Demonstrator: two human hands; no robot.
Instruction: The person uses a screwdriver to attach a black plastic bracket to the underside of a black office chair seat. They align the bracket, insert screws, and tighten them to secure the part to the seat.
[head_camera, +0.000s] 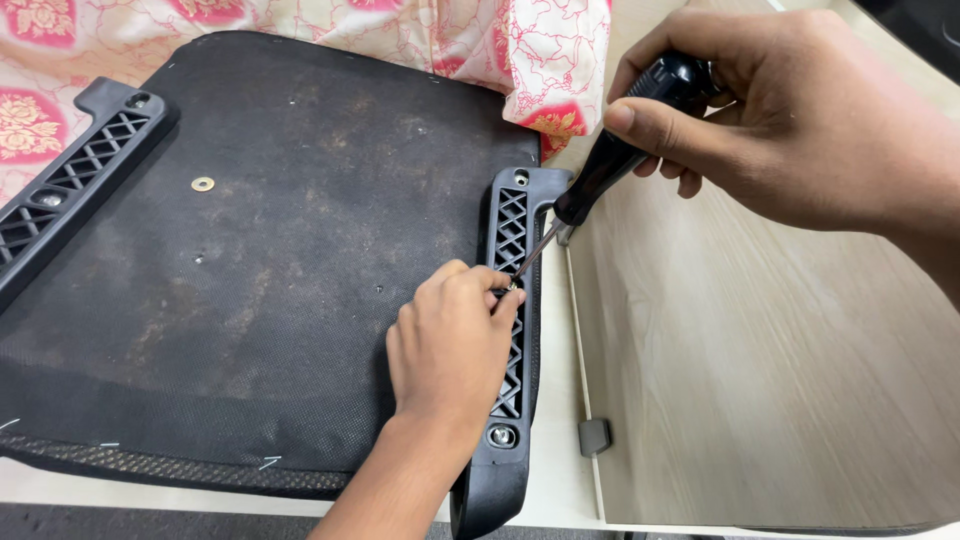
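Observation:
An upturned black chair seat (260, 250) lies on a light table, its dusty fabric underside facing up. A black latticed plastic bracket (512, 230) runs along its right edge. My right hand (800, 110) grips a black-handled screwdriver (620, 150), whose metal tip angles down-left into the middle of the bracket. My left hand (450, 350) rests on the seat with fingertips pinched around the tip where it meets the bracket; a screw there is hidden by my fingers.
A second latticed bracket (70, 180) sits on the seat's left edge. A small metal washer (203, 184) lies on the fabric. A bolt head (501, 436) shows at the right bracket's near end. Pink floral cloth (560, 60) lies behind; a wood-grain panel (760, 380) fills the right.

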